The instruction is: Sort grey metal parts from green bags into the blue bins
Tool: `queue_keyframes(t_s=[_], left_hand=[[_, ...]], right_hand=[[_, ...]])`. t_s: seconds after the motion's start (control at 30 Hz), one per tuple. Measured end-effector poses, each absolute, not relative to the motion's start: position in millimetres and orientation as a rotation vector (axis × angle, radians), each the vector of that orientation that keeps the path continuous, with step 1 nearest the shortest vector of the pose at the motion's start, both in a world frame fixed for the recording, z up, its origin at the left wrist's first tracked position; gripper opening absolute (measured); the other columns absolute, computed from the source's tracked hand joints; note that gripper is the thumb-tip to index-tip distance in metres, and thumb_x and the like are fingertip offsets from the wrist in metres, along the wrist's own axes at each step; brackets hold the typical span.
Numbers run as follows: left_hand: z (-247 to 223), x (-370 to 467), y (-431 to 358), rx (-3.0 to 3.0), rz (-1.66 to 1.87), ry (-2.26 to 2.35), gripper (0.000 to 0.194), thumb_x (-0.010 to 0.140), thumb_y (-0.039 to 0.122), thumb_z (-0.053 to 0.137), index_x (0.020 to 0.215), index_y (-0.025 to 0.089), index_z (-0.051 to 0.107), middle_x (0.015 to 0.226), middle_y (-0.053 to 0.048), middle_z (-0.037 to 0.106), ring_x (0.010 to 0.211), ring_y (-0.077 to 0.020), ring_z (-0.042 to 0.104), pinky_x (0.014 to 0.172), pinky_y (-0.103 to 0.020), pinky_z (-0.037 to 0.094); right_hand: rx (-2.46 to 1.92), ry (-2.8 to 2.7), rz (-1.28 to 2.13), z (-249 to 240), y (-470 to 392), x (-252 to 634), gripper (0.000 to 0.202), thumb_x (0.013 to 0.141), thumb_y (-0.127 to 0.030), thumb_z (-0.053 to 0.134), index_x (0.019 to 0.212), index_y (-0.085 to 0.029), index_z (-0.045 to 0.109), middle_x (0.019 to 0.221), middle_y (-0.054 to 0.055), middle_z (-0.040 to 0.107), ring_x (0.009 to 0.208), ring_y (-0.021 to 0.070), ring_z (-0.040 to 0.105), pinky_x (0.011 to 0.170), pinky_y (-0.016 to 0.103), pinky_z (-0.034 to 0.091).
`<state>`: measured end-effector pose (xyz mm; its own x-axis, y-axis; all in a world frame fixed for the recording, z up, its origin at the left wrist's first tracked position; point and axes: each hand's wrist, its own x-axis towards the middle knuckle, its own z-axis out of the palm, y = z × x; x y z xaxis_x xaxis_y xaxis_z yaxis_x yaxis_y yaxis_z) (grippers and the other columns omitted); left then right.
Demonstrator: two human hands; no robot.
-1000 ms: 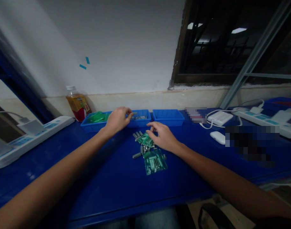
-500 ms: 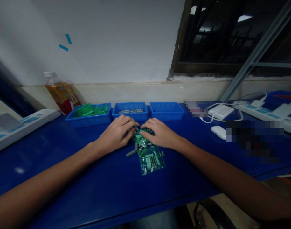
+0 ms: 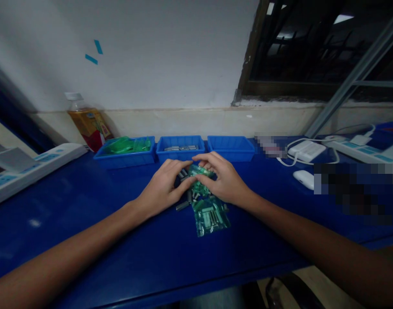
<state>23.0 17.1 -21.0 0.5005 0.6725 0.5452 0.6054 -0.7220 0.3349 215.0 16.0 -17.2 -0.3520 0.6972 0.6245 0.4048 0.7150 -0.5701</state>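
Observation:
Both hands meet over a small pile at the middle of the blue table. My left hand [image 3: 166, 182] has its thumb and forefinger closed on the left edge of a green plastic bag [image 3: 201, 171]. My right hand [image 3: 222, 178] pinches the same bag from the right. Beneath them are more green bags and loose metal pieces [image 3: 182, 206], partly hidden by the fingers. Nearer the front edge a flat green bag [image 3: 211, 216] with several metal pieces inside lies on the table.
Along the wall stand a blue tray [image 3: 125, 159] of green bags, one [image 3: 180, 152] of metal pieces and a third tray [image 3: 231, 154]. A bottle [image 3: 91, 126] and power strip [image 3: 38, 165] are left; a white case [image 3: 304, 179] and cables are right.
The hands have lifted a green bag slightly from the pile, and its top edge now shows between the fingers. The whole view has shifted a little, moving the scene rightward.

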Motion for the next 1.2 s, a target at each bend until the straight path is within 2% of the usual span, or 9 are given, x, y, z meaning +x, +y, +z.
queue_keyframes(t_s=[0.13, 0.27, 0.43, 0.53, 0.77, 0.9, 1.2], left_hand=[[-19, 30, 11, 2.158, 1.172, 1.034, 0.037, 0.085, 0.035, 0.057, 0.116, 0.017, 0.051, 0.086, -0.004, 0.060, 0.077, -0.0161, 0.057, 0.067, -0.029, 0.047], [-19, 33, 12, 1.877, 1.290, 0.928, 0.027, 0.081, 0.030, 0.061, 0.102, 0.017, 0.051, 0.083, -0.003, 0.056, 0.077, -0.0146, 0.057, 0.065, -0.026, 0.048], [-20, 30, 17, 1.760, 1.411, 0.917, 0.026, 0.079, 0.027, 0.062, 0.098, 0.018, 0.047, 0.085, -0.002, 0.055, 0.077, -0.0135, 0.056, 0.063, -0.025, 0.050], [-22, 29, 19, 1.726, 1.410, 0.911, 0.026, 0.079, 0.026, 0.061, 0.098, 0.018, 0.045, 0.085, -0.002, 0.055, 0.075, -0.0128, 0.056, 0.062, -0.025, 0.050], [-25, 31, 18, 1.698, 1.356, 0.911, 0.028, 0.078, 0.026, 0.062, 0.098, 0.018, 0.044, 0.082, 0.000, 0.053, 0.072, -0.0115, 0.055, 0.062, -0.024, 0.048], [-25, 32, 16, 1.751, 1.271, 0.919, 0.029, 0.080, 0.028, 0.060, 0.104, 0.018, 0.047, 0.079, 0.001, 0.050, 0.066, -0.0105, 0.052, 0.058, -0.023, 0.045], [-25, 35, 12, 1.750, 1.322, 0.895, 0.024, 0.082, 0.027, 0.058, 0.099, 0.020, 0.044, 0.080, 0.000, 0.049, 0.067, -0.0113, 0.051, 0.057, -0.023, 0.044]], right_hand=[[-0.829, -1.822, 0.551, -16, 13, 214, 0.032, 0.075, -0.021, 0.063, 0.107, -0.021, 0.056, 0.094, 0.004, 0.052, 0.086, 0.0160, 0.056, 0.077, 0.032, 0.048], [-0.902, -1.700, 0.810, -16, 16, 214, 0.031, 0.075, -0.030, 0.063, 0.103, -0.018, 0.056, 0.085, 0.003, 0.055, 0.075, 0.0143, 0.057, 0.069, 0.031, 0.050], [-0.966, -1.608, 0.982, -15, 23, 215, 0.015, 0.075, -0.027, 0.061, 0.086, -0.017, 0.058, 0.072, 0.001, 0.059, 0.065, 0.0131, 0.056, 0.064, 0.030, 0.048], [-0.954, -1.585, 0.987, -14, 23, 215, 0.012, 0.075, -0.028, 0.061, 0.077, -0.017, 0.057, 0.071, 0.001, 0.060, 0.066, 0.0133, 0.057, 0.066, 0.031, 0.047], [-0.891, -1.564, 0.959, -10, 16, 213, 0.013, 0.074, -0.028, 0.060, 0.074, -0.018, 0.053, 0.066, -0.002, 0.054, 0.061, 0.0107, 0.052, 0.062, 0.027, 0.043], [-0.914, -1.589, 0.904, -9, 15, 213, 0.013, 0.076, -0.029, 0.058, 0.074, -0.019, 0.051, 0.063, -0.004, 0.051, 0.059, 0.0101, 0.050, 0.058, 0.025, 0.042], [-0.917, -1.592, 0.935, -9, 15, 212, 0.013, 0.078, -0.030, 0.056, 0.083, -0.020, 0.049, 0.065, -0.003, 0.051, 0.060, 0.0112, 0.053, 0.058, 0.026, 0.045]])
